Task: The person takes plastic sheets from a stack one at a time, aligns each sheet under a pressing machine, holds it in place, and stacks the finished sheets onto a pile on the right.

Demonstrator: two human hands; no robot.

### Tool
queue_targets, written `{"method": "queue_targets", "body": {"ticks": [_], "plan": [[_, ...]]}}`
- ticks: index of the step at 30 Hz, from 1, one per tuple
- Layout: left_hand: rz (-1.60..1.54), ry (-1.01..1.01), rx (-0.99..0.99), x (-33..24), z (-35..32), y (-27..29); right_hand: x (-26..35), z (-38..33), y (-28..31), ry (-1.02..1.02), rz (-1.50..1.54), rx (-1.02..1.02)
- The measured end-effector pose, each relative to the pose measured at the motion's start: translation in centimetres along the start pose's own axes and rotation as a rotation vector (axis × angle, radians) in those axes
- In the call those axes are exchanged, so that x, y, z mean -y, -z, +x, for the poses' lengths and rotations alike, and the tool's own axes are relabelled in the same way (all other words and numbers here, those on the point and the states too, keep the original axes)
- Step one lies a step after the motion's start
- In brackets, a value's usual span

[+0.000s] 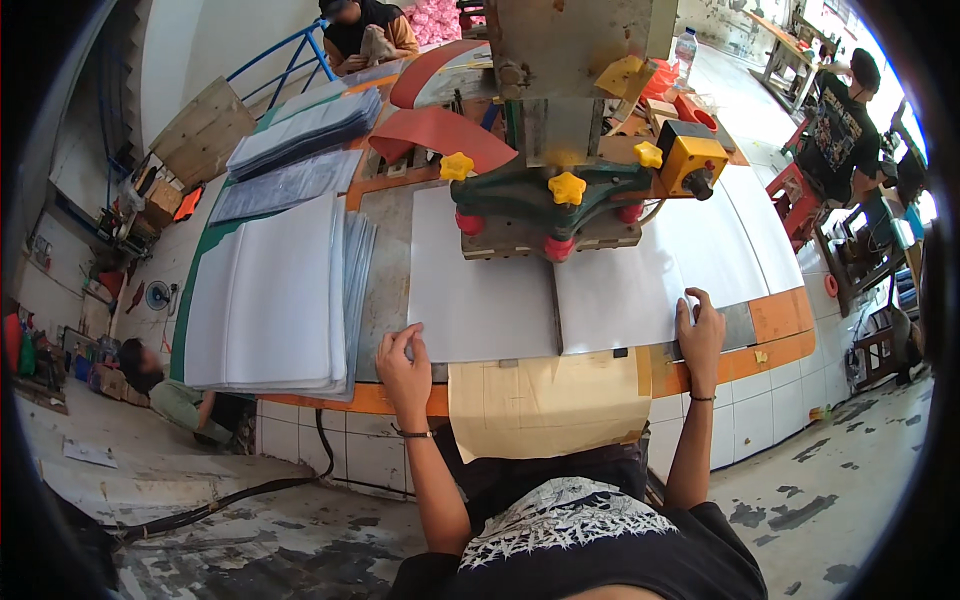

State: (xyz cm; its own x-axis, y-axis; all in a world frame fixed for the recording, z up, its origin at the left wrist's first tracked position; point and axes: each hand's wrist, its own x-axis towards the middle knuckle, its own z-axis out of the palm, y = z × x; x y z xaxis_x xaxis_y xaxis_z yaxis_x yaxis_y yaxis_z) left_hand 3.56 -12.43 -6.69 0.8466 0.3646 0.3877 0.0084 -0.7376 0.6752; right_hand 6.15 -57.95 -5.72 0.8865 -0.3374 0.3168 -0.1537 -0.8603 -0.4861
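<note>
A broad white sheet (483, 300) lies flat on the worktable under a press head (560, 215), which has green arms, yellow star knobs and red feet. A narrow dark strip (557, 312) runs down the middle of the sheet. My left hand (404, 372) is at the sheet's front left corner, fingers bent and closed on its edge. At the front right corner my right hand (702, 338) has thumb and fingers closed about the edge. The undersides of both grips are hidden. Between my wrists a cream board (548, 405) with drawn lines hangs over the table's front edge.
White sheets (265, 300) are stacked at the left, with clear plastic sheets (285, 187) and another pile (305, 130) behind. A yellow control box (690, 160) sits right of the press. Red flaps (440, 140) stand behind it. Other people sit at the far side, left and right.
</note>
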Motion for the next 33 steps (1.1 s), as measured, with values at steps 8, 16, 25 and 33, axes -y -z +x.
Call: {"method": "queue_targets", "body": {"ticks": [8, 16, 25, 33], "plan": [[0.02, 0.005, 0.007, -0.26, 0.07, -0.04, 0.01, 0.04, 0.04, -0.018, 0.007, 0.021], [0.044, -0.012, -0.006, -0.26, -0.2, -0.05, 0.12, -0.02, 0.09, 0.008, 0.042, -0.027], [0.056, 0.027, 0.036, -0.42, -0.25, 0.07, 0.19, -0.02, 0.01, 0.05, 0.055, -0.065], [0.055, 0.013, 0.035, -0.36, -0.18, -0.23, -0.04, 0.01, 0.15, 0.027, 0.042, -0.036]]}}
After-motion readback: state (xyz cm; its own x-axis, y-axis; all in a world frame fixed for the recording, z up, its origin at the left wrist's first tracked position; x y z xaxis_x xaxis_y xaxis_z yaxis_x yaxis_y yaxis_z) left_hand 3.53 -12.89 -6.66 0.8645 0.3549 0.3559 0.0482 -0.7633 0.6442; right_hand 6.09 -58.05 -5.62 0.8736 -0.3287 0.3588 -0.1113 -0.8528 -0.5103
